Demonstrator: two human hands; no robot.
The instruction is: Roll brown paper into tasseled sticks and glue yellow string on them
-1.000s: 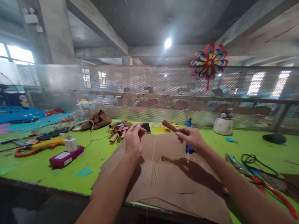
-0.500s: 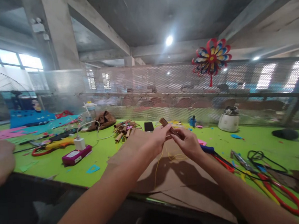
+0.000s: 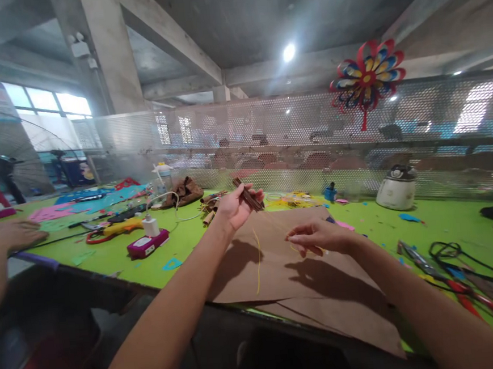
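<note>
My left hand [image 3: 232, 207] is closed round a short bundle of thin brown strips [image 3: 251, 199], held tilted above a large sheet of brown paper [image 3: 240, 290]. Lower and to the right, my right hand [image 3: 312, 237] has its thumb and forefinger pinched together on a yellow thread. This thread runs faintly between the bundle and the pinch. A loose length of yellow thread [image 3: 259, 260] hangs below the bundle over the paper. Beyond my left wrist lie several rolled brown tubes [image 3: 209, 210].
Pliers [image 3: 417, 259] and red-handled scissors [image 3: 490, 307] lie right, by a black cable [image 3: 448, 248]. A purple power strip [image 3: 147, 244] with a white plug stands left, near a yellow glue gun [image 3: 124, 226]. Another person's hand [image 3: 15, 234] rests at far left. A white pot [image 3: 396, 190] stands back right.
My hands have come apart. The left keeps the bundle and has moved left and up; the right has left the bundle and moved lower, pinching the thread. The view has turned slightly left.
</note>
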